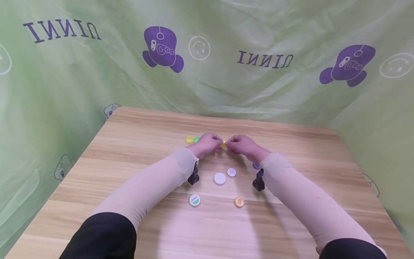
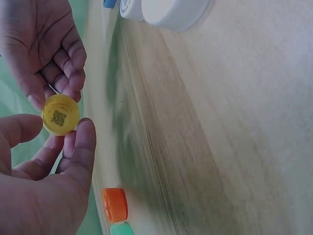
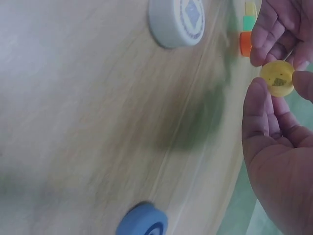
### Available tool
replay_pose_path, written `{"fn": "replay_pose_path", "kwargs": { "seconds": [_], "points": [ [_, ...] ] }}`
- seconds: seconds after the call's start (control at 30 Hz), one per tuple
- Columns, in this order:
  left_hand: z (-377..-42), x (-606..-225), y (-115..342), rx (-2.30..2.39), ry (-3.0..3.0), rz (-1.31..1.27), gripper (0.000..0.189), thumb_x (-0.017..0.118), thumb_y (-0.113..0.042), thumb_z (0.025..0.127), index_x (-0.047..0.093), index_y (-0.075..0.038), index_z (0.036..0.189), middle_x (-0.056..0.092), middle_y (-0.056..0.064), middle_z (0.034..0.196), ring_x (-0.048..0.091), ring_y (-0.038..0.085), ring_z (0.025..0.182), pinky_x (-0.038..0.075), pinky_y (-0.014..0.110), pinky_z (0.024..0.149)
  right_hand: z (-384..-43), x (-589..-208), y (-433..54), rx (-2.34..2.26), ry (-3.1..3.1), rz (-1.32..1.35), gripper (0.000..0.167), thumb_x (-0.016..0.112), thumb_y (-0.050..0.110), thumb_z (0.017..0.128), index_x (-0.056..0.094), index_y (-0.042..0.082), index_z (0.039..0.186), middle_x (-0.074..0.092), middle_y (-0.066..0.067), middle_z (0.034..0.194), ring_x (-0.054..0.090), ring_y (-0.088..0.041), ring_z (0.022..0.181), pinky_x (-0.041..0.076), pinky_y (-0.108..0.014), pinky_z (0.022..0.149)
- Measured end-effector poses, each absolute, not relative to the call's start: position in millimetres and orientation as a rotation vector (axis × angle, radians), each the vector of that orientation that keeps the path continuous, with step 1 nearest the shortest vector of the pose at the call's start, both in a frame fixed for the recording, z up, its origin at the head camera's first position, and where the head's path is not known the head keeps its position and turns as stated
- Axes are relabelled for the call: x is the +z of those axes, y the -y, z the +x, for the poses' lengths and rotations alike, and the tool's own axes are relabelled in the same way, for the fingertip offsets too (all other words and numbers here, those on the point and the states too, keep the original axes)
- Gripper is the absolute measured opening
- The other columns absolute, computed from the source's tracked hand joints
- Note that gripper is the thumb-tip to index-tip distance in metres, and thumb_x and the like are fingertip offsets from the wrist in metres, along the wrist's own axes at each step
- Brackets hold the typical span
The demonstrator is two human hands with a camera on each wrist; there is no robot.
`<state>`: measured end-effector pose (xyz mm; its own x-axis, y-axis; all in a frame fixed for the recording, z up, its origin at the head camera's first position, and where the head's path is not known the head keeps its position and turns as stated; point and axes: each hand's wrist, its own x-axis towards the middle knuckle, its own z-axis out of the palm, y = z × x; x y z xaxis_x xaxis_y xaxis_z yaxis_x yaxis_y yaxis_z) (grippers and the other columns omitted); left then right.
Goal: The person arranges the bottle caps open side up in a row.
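Observation:
Near the far side of the table, both hands meet at a small yellow bottle cap. Its hollow inside, with a dark square code printed in it, faces the left wrist camera. My left hand pinches one side of its rim between thumb and fingertips. From the opposite side, the thumb and fingers of my right hand pinch it too. The cap is held off the tabletop, in front of the palms. An orange cap and a green cap lie beside my left hand, which partly hides them in the head view.
Another yellow cap lies left of the green one. Nearer the body are a plain white cap, a white cap with a printed mark, a white-and-green cap and an orange-yellow cap. A blue cap sits by the right wrist.

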<state>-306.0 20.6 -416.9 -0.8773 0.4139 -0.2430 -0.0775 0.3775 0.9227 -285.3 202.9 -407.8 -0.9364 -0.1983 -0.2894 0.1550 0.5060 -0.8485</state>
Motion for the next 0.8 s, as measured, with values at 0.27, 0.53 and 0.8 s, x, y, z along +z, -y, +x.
{"fn": "replay_pose_path", "kwargs": {
  "seconds": [0.27, 0.53, 0.8],
  "points": [
    [-312, -414, -19, 1.733, -2.087, 0.144, 0.037, 0.047, -0.012, 0.109, 0.052, 0.013, 0.135, 0.061, 0.026, 0.123, 0.064, 0.034, 0.110, 0.056, 0.038, 0.098, -291, -404, -190, -1.507, -2.353, 0.043, 0.031, 0.057, 0.012, 0.106, 0.059, -0.012, 0.125, 0.064, -0.018, 0.113, 0.062, -0.020, 0.097, 0.056, -0.034, 0.095],
    [-318, -411, -18, 1.860, -2.022, 0.015, 0.040, 0.041, -0.019, 0.112, 0.053, 0.013, 0.133, 0.059, 0.024, 0.124, 0.061, 0.030, 0.103, 0.055, 0.042, 0.099, -299, -405, -183, -1.657, -2.286, 0.150, 0.030, 0.054, 0.008, 0.106, 0.057, -0.013, 0.129, 0.064, -0.018, 0.113, 0.062, -0.019, 0.094, 0.054, -0.035, 0.098],
    [-323, -410, -14, 1.802, -2.099, 0.038, 0.047, 0.039, -0.026, 0.112, 0.054, 0.012, 0.136, 0.060, 0.025, 0.132, 0.061, 0.034, 0.116, 0.055, 0.039, 0.098, -309, -408, -174, -1.784, -2.263, 0.230, 0.029, 0.055, -0.001, 0.103, 0.055, -0.010, 0.130, 0.061, -0.016, 0.113, 0.063, -0.018, 0.090, 0.056, -0.035, 0.097]
  ]
}}
